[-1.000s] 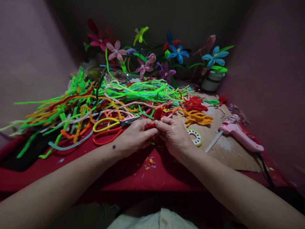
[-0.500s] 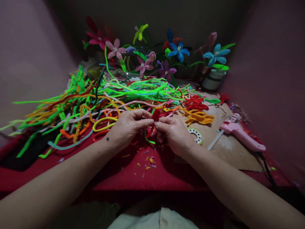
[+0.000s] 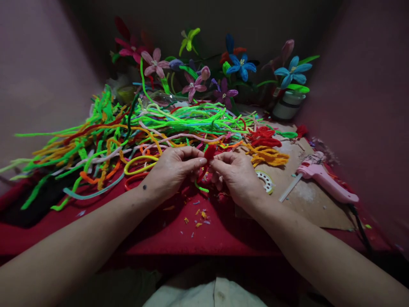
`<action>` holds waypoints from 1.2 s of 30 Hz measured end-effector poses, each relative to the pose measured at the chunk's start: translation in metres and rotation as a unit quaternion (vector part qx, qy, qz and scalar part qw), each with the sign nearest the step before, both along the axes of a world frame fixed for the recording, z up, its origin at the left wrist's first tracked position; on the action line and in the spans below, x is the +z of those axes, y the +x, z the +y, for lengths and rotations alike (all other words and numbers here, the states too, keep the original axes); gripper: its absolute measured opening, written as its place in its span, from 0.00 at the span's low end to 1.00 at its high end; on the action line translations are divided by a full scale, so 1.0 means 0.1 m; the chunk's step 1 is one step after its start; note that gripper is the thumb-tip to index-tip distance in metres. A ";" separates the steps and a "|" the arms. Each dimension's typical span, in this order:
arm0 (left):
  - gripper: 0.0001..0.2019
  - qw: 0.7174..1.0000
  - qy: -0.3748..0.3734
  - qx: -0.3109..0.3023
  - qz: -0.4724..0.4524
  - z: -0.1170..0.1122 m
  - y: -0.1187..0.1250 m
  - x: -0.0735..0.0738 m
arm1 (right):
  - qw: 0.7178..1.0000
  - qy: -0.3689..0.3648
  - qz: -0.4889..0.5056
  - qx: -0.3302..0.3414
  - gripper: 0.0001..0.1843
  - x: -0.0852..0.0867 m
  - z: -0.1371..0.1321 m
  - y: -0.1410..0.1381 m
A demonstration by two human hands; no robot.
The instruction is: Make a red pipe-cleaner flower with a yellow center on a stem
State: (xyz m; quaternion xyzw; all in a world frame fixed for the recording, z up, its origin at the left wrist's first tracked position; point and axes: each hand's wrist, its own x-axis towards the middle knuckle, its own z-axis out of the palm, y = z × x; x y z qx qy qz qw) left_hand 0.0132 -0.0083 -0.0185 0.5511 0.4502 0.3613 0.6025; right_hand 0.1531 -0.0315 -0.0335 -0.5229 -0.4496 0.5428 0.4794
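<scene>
Between my two hands is a short red pipe cleaner piece [image 3: 210,152], its fuzzy top standing above my fingertips and a thin red end hanging below. My left hand [image 3: 179,166] pinches it from the left with thumb and forefinger. From the right, my right hand [image 3: 234,172] closes thumb and forefinger on the same piece, its other fingers curled beneath. Under the hands lies the tip of a green pipe cleaner [image 3: 201,188]. Yellow-handled scissors [image 3: 140,160] rest just beside my left hand, partly covered by it.
A heap of coloured pipe cleaners [image 3: 191,119] spreads behind and left. Rightward lie orange bundled pipe cleaners [image 3: 270,157], a white tape spool [image 3: 265,182] and a pink glue gun [image 3: 329,179] on cardboard [image 3: 303,209]. Pipe-cleaner flowers [image 3: 242,67] stand at the back. Scraps dot the red cloth [image 3: 153,238].
My right thumb and fingers have shifted slightly on the red piece, with the lower fingers a little more spread. The whole view has moved slightly.
</scene>
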 end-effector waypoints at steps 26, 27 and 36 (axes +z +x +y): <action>0.02 0.999 0.037 0.001 0.023 -0.09 0.07 0.00 | 0.993 0.075 -0.090 -0.021 0.03 -0.06 0.00 -0.04; 0.03 0.999 0.043 0.005 0.034 -0.09 0.08 0.00 | 0.992 0.082 -0.097 -0.028 0.02 -0.06 0.00 -0.04; 0.04 0.998 0.045 -0.010 0.053 -0.11 0.09 0.00 | 0.997 0.058 -0.053 0.008 0.05 0.00 0.00 -0.04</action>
